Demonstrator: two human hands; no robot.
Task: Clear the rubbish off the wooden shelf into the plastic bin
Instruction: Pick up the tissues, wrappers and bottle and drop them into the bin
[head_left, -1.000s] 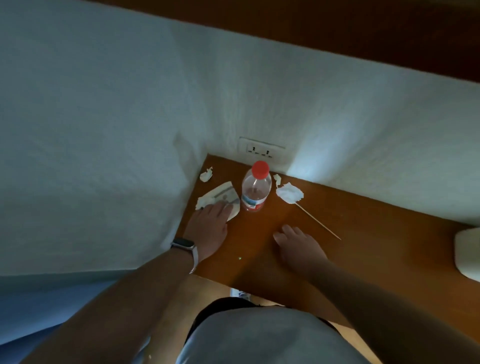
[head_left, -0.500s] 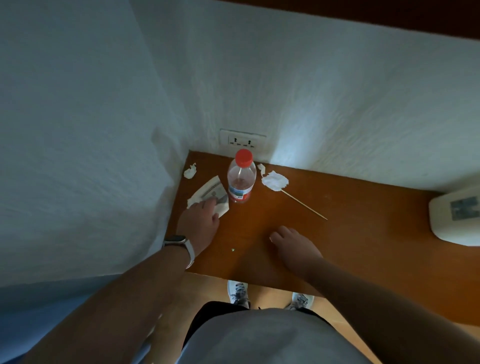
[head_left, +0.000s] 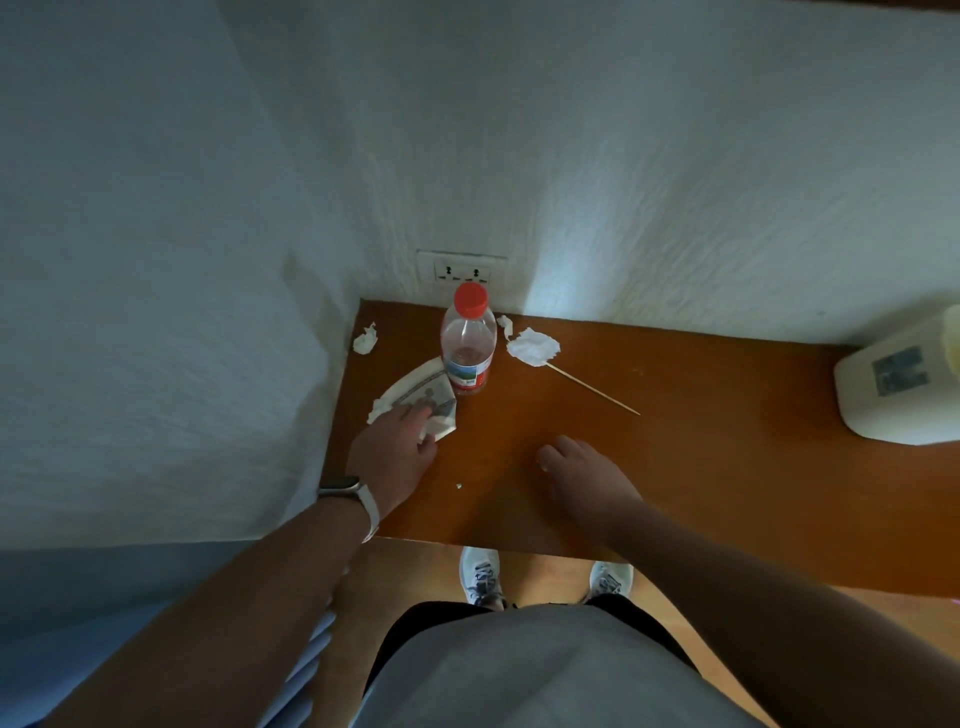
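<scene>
A wooden shelf (head_left: 701, 467) fills a wall corner. On it stand a clear plastic bottle (head_left: 467, 345) with a red cap, a printed paper wrapper (head_left: 415, 389) at its left, a small crumpled tissue (head_left: 365, 340) in the corner, a bigger crumpled tissue (head_left: 534, 346) with a paper scrap (head_left: 505, 326) beside it, and a thin wooden skewer (head_left: 592, 382). My left hand (head_left: 397, 449), with a watch on the wrist, lies on the wrapper's near edge, fingers closing on it. My right hand (head_left: 582, 475) rests flat on the shelf, empty. No bin is in view.
A white box-shaped appliance (head_left: 898, 382) sits at the shelf's right end. A wall socket (head_left: 461, 271) is just behind the bottle. White walls close the left and back sides. My shoes (head_left: 480, 574) stand on the wooden floor below the shelf's front edge.
The camera has tilted down and the view shifted. My left hand's fingers have curled more over the wrapper. My right hand has stayed flat on the shelf.
</scene>
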